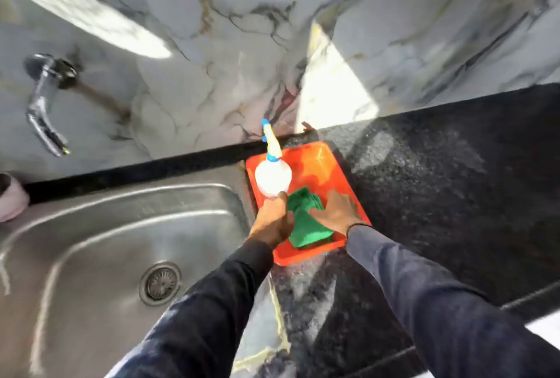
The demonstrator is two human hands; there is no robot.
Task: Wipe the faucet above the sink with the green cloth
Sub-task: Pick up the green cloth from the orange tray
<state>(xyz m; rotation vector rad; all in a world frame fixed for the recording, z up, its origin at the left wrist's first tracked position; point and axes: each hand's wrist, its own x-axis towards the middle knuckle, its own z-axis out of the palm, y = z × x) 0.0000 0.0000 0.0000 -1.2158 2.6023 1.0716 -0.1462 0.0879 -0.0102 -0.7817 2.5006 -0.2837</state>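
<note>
Dark sleeves | left hand grip wraps white spray bottle | right hand grip spread on folded green cloth

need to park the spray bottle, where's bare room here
Bare black counter right of the orange tray, and the sink basin left of it. The tray is crowded: spray bottle, green cloth, both hands.

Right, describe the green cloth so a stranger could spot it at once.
Start at the steel sink; on the black counter at its right edge sits an orange plastic tray. The folded green cloth lies in the tray's near half, beside a white spray bottle.
</note>
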